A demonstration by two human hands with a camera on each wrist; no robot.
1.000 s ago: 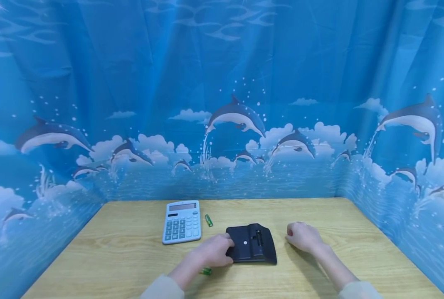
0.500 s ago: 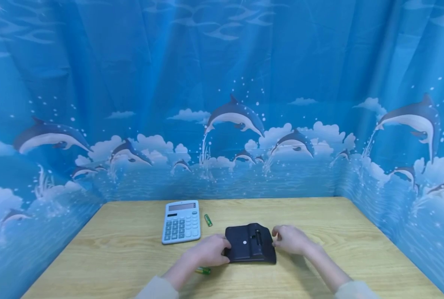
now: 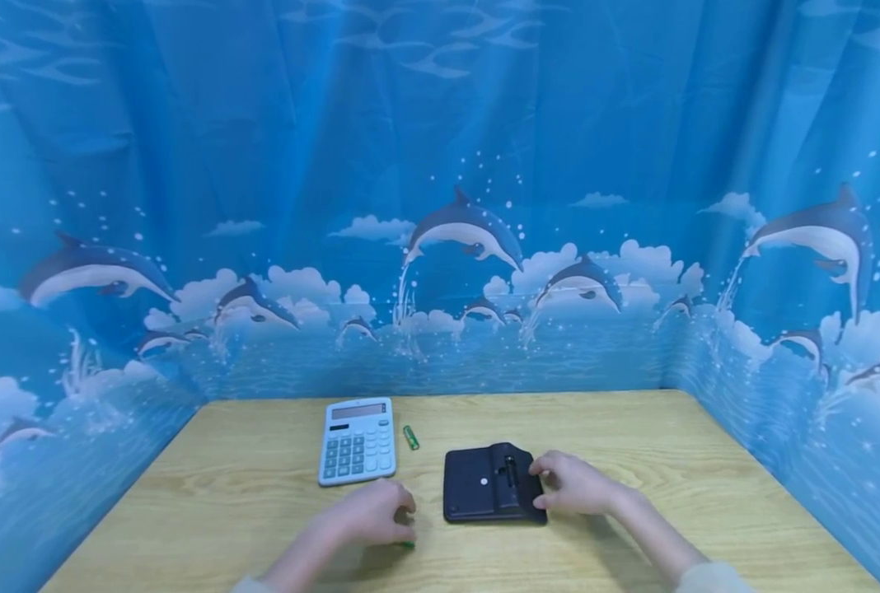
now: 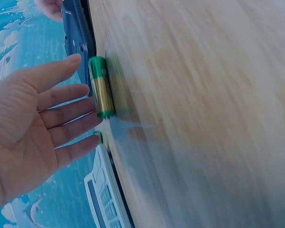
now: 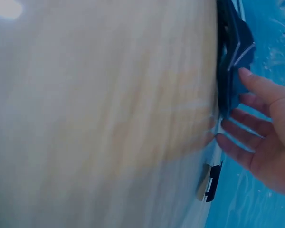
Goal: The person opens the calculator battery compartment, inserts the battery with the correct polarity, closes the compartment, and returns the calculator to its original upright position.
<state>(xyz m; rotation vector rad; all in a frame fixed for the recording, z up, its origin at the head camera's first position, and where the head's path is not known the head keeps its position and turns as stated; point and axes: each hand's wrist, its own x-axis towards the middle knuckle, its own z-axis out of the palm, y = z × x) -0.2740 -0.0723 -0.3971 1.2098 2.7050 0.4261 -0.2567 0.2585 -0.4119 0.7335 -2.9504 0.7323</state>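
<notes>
A dark, flat device (image 3: pixel 472 486) lies on the table with its back up, like the back of a desk calculator; a narrow battery slot shows in its raised part. My right hand (image 3: pixel 577 484) is at its right edge, thumb and fingers spread loosely there; in the right wrist view the thumb tip meets the dark body (image 5: pixel 235 45). Left of the device, my left hand (image 3: pixel 375 512) hovers over a green-and-gold battery (image 4: pixel 102 88). Its fingers are extended beside the battery, not closed round it. The head view shows only the battery's green end (image 3: pixel 409 543).
A light-blue calculator (image 3: pixel 358 441) lies face up at the back left, with another green battery (image 3: pixel 410 437) at its right. In the right wrist view, a small notched black piece (image 5: pixel 213 183) lies on the table beyond the fingers. A dolphin-print curtain (image 3: pixel 440 165) surrounds the table.
My left hand has let go of the dark device's left edge and moved left to the near battery. My right hand has come in from the right to the device's right edge.
</notes>
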